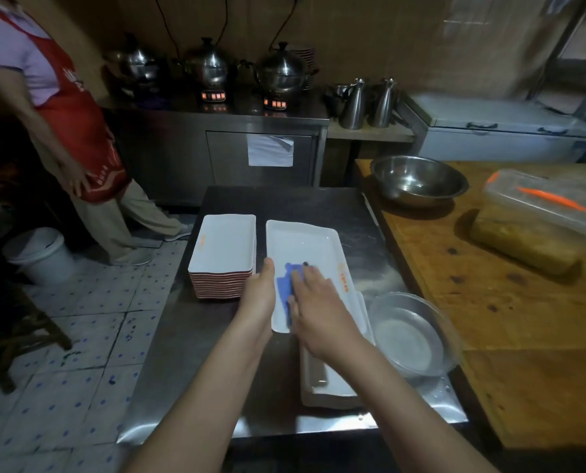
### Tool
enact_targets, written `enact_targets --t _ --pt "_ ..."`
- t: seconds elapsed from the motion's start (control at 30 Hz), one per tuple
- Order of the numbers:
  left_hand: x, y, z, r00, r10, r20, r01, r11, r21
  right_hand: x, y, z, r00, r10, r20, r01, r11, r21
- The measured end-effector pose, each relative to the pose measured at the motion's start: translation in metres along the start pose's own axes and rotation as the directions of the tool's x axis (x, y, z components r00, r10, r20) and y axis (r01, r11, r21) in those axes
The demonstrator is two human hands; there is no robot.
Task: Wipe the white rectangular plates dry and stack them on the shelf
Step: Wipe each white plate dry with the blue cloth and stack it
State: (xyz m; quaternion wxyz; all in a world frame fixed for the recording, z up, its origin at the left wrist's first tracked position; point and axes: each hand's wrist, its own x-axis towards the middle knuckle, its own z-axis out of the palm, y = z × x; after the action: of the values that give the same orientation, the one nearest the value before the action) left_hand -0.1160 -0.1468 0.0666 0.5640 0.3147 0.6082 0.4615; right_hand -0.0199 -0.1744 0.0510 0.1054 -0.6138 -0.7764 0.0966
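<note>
On the steel table (318, 203) a stack of white plates (223, 247) stands left of a single white rectangular plate (305, 240), which lies just beside it. The left hand (259, 291) grips this plate's left rim, and the right hand (318, 312), fingers flat and released, presses a blue cloth (284, 285) onto its near end.

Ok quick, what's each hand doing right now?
Left hand: holds the plate by its edge.
Right hand: open, pressing the cloth on the plate.
</note>
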Motion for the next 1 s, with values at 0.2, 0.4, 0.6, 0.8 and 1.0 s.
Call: enact_targets --t 0.2,0.4,0.6,0.8,1.0 --pt "0.004 0.008 -0.011 0.997 0.062 -0.039 -0.062 0.998 0.007 -0.013 0.012 -0.007 1.0 -0.018 0.014 0.018 0.998 -0.059" --pt "-0.006 0.008 -0.006 0.995 0.089 0.044 -0.092 0.992 0.082 0.008 0.041 -0.02 0.984 0.168 -0.063 -0.176 0.973 -0.148" --pt "-0.014 -0.001 0.008 0.99 0.094 0.108 -0.103 0.991 0.084 0.035 0.045 -0.029 0.97 0.221 -0.096 -0.229 0.97 -0.077" --pt "-0.016 -0.003 0.003 0.99 0.108 0.086 -0.115 0.99 0.082 0.027 0.025 -0.01 0.997 -0.046 -0.06 0.045 0.999 -0.015" --pt "-0.02 -0.003 -0.01 0.994 0.06 0.091 -0.063 0.998 0.028 0.01 0.06 -0.015 0.988 0.11 -0.108 -0.131 0.97 -0.206"
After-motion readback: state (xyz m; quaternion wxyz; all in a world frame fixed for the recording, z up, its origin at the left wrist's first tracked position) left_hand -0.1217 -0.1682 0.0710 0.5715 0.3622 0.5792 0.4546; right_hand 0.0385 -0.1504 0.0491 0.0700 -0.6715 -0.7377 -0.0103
